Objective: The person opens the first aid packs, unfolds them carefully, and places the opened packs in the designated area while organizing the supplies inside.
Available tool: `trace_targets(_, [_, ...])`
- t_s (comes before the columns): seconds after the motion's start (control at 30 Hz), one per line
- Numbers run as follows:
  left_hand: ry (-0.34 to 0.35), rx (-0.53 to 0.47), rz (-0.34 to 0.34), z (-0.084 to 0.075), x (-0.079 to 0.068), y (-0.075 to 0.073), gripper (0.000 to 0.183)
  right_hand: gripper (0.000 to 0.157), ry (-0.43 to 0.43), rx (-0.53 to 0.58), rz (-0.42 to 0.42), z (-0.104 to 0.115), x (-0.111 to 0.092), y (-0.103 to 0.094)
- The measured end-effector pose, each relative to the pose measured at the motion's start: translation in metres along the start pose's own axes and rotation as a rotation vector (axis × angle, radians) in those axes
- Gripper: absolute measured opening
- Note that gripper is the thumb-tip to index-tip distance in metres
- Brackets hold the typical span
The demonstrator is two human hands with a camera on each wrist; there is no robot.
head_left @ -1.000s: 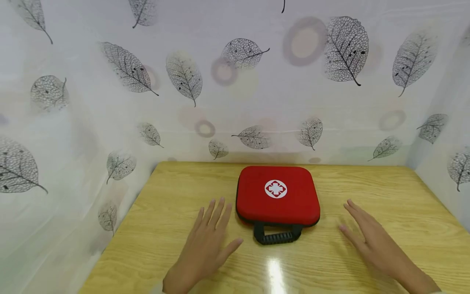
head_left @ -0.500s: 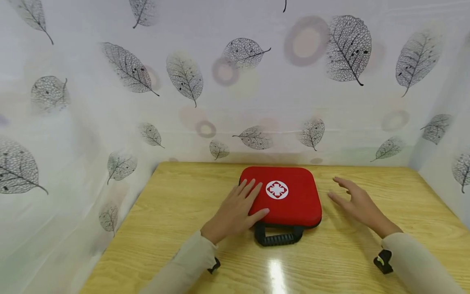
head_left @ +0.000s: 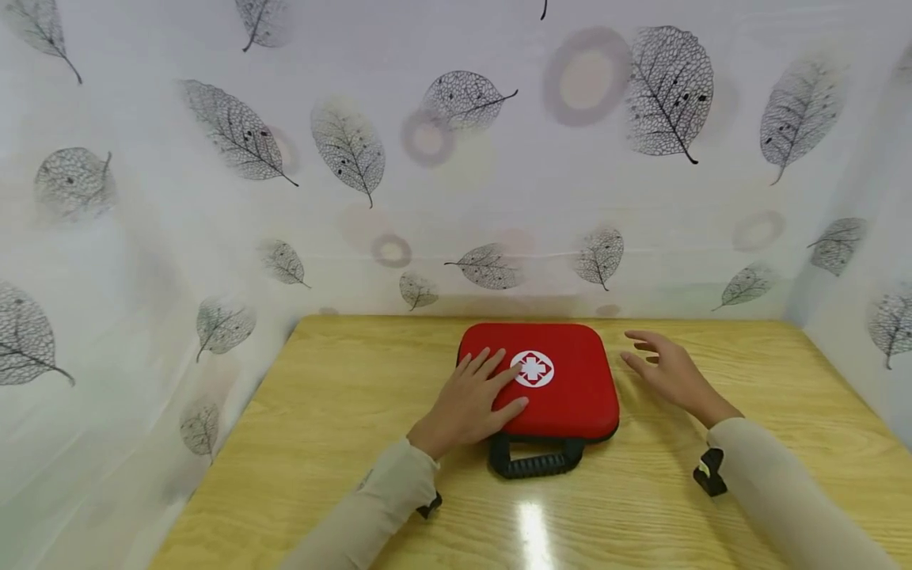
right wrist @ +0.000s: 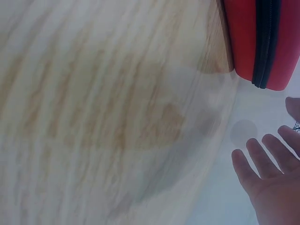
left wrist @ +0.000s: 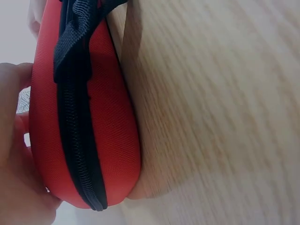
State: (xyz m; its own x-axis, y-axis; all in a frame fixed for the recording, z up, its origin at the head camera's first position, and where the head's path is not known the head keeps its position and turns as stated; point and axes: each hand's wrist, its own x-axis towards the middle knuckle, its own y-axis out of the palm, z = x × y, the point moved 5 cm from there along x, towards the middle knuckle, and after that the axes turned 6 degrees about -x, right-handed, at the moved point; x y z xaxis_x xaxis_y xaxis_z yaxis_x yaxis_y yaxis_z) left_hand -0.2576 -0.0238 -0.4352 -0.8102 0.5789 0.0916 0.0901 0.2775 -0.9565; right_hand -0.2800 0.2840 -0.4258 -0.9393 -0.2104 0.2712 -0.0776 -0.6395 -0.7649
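A red first-aid case (head_left: 570, 388) with a white cross emblem lies flat on the wooden table, its black handle (head_left: 536, 465) toward me. Over the left part of its lid rests my left hand (head_left: 466, 400), fingers spread and fairly straight. Seen from the left wrist, the case's black zipper (left wrist: 77, 140) runs closed along the side, and part of the left hand (left wrist: 16, 173) lies against the top. My right hand (head_left: 670, 376) hovers just right of the case, apart from it, with fingers loosely bent and holding nothing. The right wrist view shows that hand (right wrist: 276, 187) with its fingers extended.
The wooden table (head_left: 342, 380) extends on both sides of the case. A pale curtain (head_left: 484, 198) printed with grey leaves stands behind the table and along its sides. A black band (head_left: 710, 473) sits at the right sleeve's cuff.
My left hand has moved forward and right, from the table beside the case onto its lid. My right hand has moved forward and left, closer to the case's right side.
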Motion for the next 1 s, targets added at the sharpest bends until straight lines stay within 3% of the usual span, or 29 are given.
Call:
trace_targets(0.17, [-0.007,0.005,-0.01,-0.004,-0.01,-0.001,0.063,0.042,-0.015,0.029,-0.003,0.003,0.005,0.001])
trace_targets(0.67, [0.02,-0.003,-0.057,-0.029,-0.067,-0.006,0.061,0.035,-0.009,0.053,0.042,0.003,0.003,0.017])
trace_targets(1.0, [0.064,-0.024,-0.024,-0.027,-0.073,-0.007,0.067,0.025,-0.064,0.135,0.191,0.01,0.017,0.034])
